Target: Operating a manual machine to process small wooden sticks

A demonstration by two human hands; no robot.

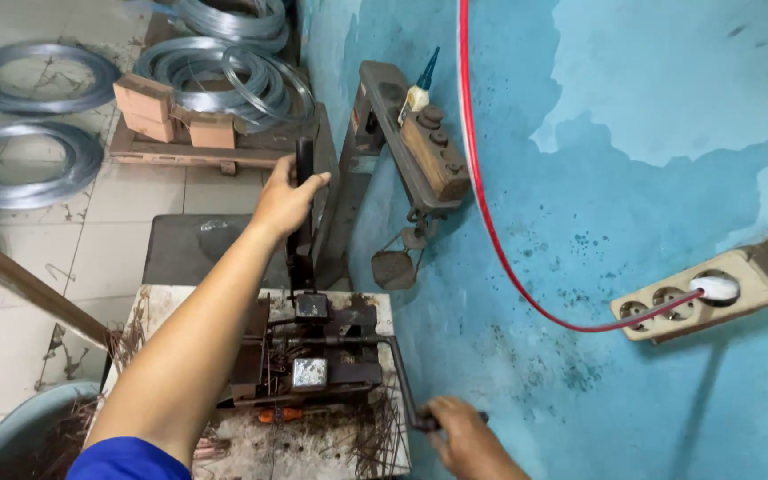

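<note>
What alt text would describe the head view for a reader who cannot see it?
A person's left hand grips the upright black lever of a rusty bench machine, while the right hand holds its side handle. Wire coils lie on the tiled floor beside a blue wall.

My bench top [157, 302] is a pale, stained slab, and the dark metal wire-bending jig [313, 351] sits on it. Cut rusty wire pieces [371, 436] litter the slab around the jig, and what looks like an orange-handled tool [279, 415] lies just in front of it. Beyond, on the tiled floor [117, 231], lie two wire coils [24, 164] and a wooden pallet [193, 153].
</note>
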